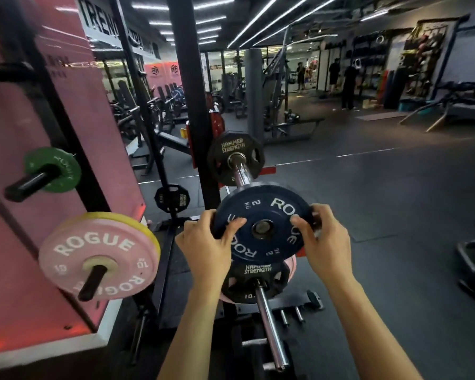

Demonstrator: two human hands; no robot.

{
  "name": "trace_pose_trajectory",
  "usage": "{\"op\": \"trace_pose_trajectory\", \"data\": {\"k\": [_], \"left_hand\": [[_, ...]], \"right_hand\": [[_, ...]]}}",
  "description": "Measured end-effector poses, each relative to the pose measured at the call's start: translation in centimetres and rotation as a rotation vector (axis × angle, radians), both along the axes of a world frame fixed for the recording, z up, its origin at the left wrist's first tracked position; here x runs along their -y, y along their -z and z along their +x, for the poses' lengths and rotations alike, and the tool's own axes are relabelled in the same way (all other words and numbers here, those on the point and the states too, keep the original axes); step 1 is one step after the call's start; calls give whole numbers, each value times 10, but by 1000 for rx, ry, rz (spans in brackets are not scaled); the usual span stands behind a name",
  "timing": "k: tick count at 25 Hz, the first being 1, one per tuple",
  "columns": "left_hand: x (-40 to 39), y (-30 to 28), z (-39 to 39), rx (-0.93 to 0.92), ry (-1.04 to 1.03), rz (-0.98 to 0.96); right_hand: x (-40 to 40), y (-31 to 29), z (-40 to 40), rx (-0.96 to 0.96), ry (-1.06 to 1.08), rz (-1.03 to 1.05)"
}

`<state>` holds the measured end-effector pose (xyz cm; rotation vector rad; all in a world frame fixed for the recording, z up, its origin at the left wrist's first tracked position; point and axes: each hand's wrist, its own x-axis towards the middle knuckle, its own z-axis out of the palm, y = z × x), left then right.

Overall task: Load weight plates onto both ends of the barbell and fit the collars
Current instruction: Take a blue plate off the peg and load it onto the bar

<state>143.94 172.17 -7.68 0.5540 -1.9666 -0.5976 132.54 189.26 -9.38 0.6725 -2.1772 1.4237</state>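
I hold a blue 2 kg Rogue plate (269, 215) by its rim, my left hand (206, 242) on its left edge and my right hand (324, 242) on its right edge. Its centre hole sits over the tip of a chrome barbell sleeve (242, 174). Further up that sleeve, a black Hammer Strength plate (235, 157) sits against the rack. Below my hands, a second chrome sleeve (272, 327) carries another black Hammer Strength plate (254, 281) with a pink plate (292, 266) behind it. I see no collar.
A black rack upright (192, 105) stands behind the bar. On pegs to the left hang a pink 10 kg Rogue plate (99, 253), a green plate (52, 168) and a small black plate (172, 198). Dark rubber floor (381, 187) opens to the right, with people far back.
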Motion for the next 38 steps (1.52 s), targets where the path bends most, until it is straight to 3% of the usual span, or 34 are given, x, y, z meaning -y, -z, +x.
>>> {"op": "trace_pose_trajectory", "data": {"k": [8,13,38], "left_hand": [[7,-2,-20,67,-56,86],[24,0,-42,52,-91,30],[172,13,-212,-48,-78,157]], "right_hand": [[21,5,-31,-12,-35,9],[38,9,-59,-17,-63,35],[177,-5,-206,36,124,189]]}}
